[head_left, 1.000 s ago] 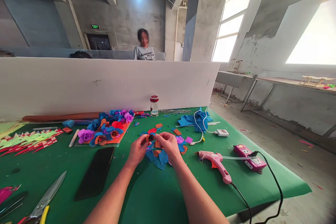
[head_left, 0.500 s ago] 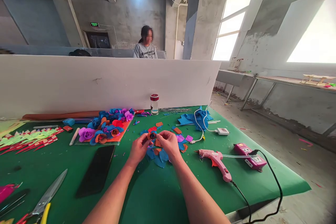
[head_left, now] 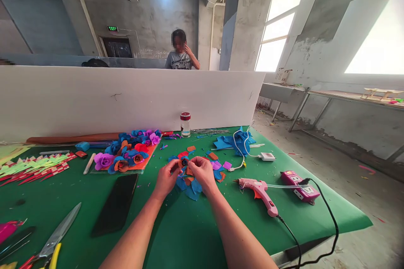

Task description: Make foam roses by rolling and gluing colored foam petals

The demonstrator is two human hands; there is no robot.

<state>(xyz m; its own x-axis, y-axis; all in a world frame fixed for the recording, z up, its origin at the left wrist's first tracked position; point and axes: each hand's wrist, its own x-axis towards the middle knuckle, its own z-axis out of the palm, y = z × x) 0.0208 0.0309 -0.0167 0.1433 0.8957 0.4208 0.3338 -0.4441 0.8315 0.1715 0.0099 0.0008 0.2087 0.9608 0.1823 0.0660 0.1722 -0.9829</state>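
Note:
Between my two hands is a small paper flower (head_left: 184, 161), blue and orange with a dark centre. My left hand (head_left: 167, 180) pinches it from the left, thumb and fingers closed. From the right, my right hand (head_left: 202, 173) grips its edge with the fingertips. Beneath and around the hands lie loose blue petals (head_left: 193, 188), with orange, red and purple pieces among them. Finished-looking paper roses (head_left: 128, 151) in blue, purple and orange are heaped to the left of my hands. A pink glue gun (head_left: 259, 193) lies on its side to the right.
The green table (head_left: 186, 235) also carries a black phone (head_left: 115, 205), scissors (head_left: 61, 231), a red-lidded jar (head_left: 185, 125), a white cable with a charger (head_left: 267, 156), and a pink power strip (head_left: 299, 186). A white board (head_left: 142, 96) stands along the back; a person (head_left: 180, 54) is behind it.
My hands hold the flower in nearly the same place. Behind the board, the person has shifted slightly right, turned, and raised a hand to the head.

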